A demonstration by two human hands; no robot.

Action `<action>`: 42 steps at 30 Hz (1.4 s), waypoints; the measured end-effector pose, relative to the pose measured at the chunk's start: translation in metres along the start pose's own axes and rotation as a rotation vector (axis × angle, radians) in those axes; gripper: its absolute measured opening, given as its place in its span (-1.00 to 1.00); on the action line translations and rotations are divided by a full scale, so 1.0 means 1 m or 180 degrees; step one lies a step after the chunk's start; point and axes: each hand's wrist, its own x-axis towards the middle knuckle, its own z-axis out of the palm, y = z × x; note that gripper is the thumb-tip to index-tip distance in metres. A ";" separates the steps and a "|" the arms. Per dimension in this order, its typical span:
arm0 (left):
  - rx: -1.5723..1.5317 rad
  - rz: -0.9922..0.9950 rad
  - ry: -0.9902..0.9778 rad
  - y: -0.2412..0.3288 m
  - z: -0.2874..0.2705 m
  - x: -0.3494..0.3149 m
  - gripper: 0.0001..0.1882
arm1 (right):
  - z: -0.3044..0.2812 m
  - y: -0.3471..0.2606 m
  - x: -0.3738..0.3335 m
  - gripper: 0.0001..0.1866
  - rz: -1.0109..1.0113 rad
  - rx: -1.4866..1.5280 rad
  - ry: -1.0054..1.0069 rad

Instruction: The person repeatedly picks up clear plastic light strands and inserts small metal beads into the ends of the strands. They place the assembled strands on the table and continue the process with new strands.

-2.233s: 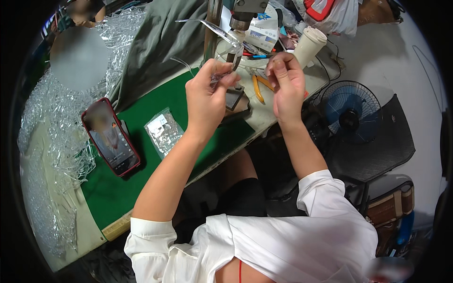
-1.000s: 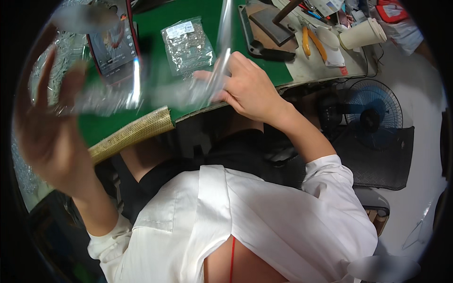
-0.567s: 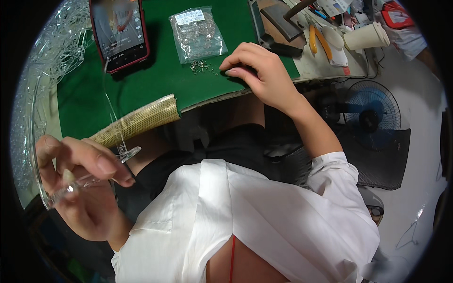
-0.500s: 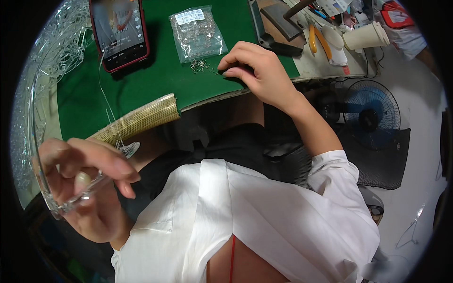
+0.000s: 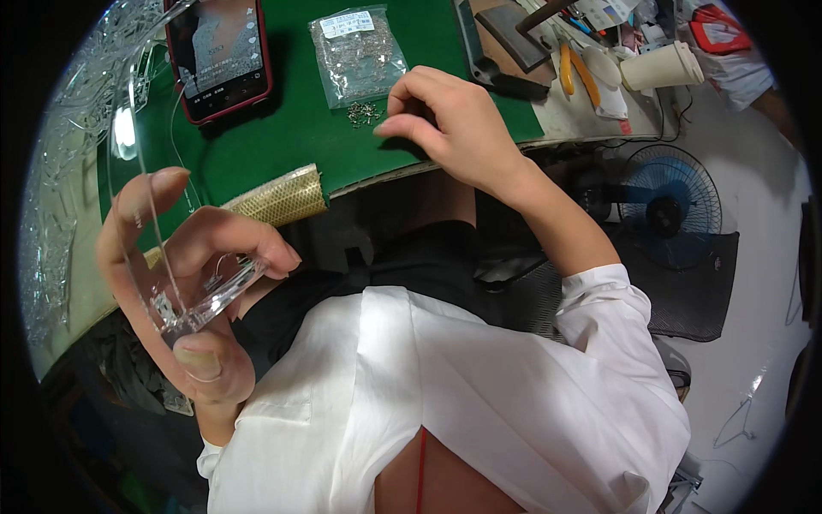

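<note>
My left hand (image 5: 201, 283), raised at the lower left, is closed around a clear plastic glasses frame (image 5: 218, 295). Thumb and fingers grip it near a corner with a small hinge, and a long clear arm of it rises past my fingertips. My right hand (image 5: 454, 120) hovers over the near edge of the green mat (image 5: 300, 137), thumb and forefinger curled together. Whatever they pinch is too small to make out. Just left of those fingertips lies a little heap of tiny silver screws (image 5: 364, 115), below a clear bag (image 5: 358, 58) of similar small metal parts.
A phone (image 5: 218, 60) with a red case stands at the back left. Clear plastic frames (image 5: 81, 128) pile up along the left. A gold patterned roll (image 5: 278, 197) lines the table edge. Orange-handled pliers (image 5: 582, 77), a pale cup (image 5: 659, 67) and a fan (image 5: 672, 206) are rightward.
My left hand has risen and turned, bringing the frame's hinge corner toward the middle. My right hand has shifted slightly left and up, nearer the screw heap.
</note>
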 end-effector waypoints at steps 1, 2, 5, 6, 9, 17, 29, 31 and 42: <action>-0.0021 -0.0001 0.0018 -0.001 0.000 0.000 -0.02 | -0.001 0.001 0.000 -0.80 0.0030 0.0060 0.0015; -0.0032 0.0007 0.0004 -0.001 -0.001 0.000 -0.02 | -0.002 0.001 0.000 -0.81 0.0060 0.0120 0.0031; -0.0012 0.0017 -0.0062 -0.003 -0.002 0.002 -0.03 | 0.000 0.000 -0.002 -0.82 0.0007 -0.0075 0.0087; -0.0002 0.0027 -0.0078 -0.004 -0.002 0.003 -0.03 | 0.001 -0.001 -0.002 -0.82 -0.0005 -0.0166 0.0099; 0.0012 0.0062 -0.0092 -0.004 -0.001 0.004 -0.04 | 0.003 -0.007 -0.001 -0.84 0.0029 -0.0309 0.0124; 0.0006 0.0081 -0.0181 -0.005 -0.003 0.005 -0.04 | -0.002 -0.005 -0.005 -0.89 -0.0154 -0.0293 0.0055; 0.0355 0.0309 0.0073 -0.007 0.008 0.008 0.06 | 0.009 -0.002 -0.006 -0.89 -0.0367 -0.0816 0.0172; 0.0284 0.0389 0.0158 -0.009 0.014 0.011 0.08 | 0.009 -0.001 -0.007 -0.90 -0.0369 -0.0810 0.0142; -0.0967 0.0518 -0.1628 -0.029 0.060 0.035 -0.13 | -0.071 -0.053 0.015 -0.76 -0.1437 0.1080 0.0342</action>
